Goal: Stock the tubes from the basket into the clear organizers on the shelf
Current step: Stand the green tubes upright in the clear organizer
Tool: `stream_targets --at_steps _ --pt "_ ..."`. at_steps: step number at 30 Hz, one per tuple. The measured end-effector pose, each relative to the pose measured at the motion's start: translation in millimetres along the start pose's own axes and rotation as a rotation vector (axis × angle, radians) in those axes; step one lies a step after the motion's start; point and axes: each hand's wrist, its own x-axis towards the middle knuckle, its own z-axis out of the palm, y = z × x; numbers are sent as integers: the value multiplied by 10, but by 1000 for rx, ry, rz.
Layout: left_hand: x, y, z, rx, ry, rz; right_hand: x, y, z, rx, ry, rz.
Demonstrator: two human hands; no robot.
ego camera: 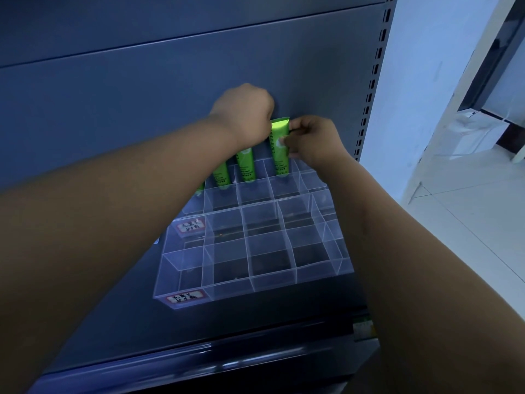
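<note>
Arms point(113, 223) stretch over the front organizer point(250, 265). The right hand point(312, 140) pinches 1 tube point(279, 155) upright to seat it in a back cell. The left hand point(244, 112), curled, seemingly grips its neighbour point(245, 166) steady.

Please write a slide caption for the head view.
Right hand pinches a green tube standing in the rear clear organizer; left hand over neighbouring tubes.
</note>
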Motion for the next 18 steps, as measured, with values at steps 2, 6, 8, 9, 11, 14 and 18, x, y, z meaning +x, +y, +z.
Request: stream_targets --at_steps 2,6,8,9,11,14,18 --pt "4 9 -10 7 1 -5 -11 -21 -13 11 7 0" --pt "7 43 -26 23 -1 -6 -18 -25 -26 -48 32 3" --pt "7 53 -26 22 -5 -9 -12 -35 -33 -108 58 -7" --pt "4 53 -26 21 -4 -8 -10 -46 -37 -139 62 -23" --pt "-8 56 -28 22 -3 -1 -23 -79 -39 -213 59 -65" --pt "-26 56 -39 8 -4 4 -68 -131 -45 -283 71 -108" --pt "-116 20 -137 -28 58 -26 -243 -243 -80 -400 109 -112"
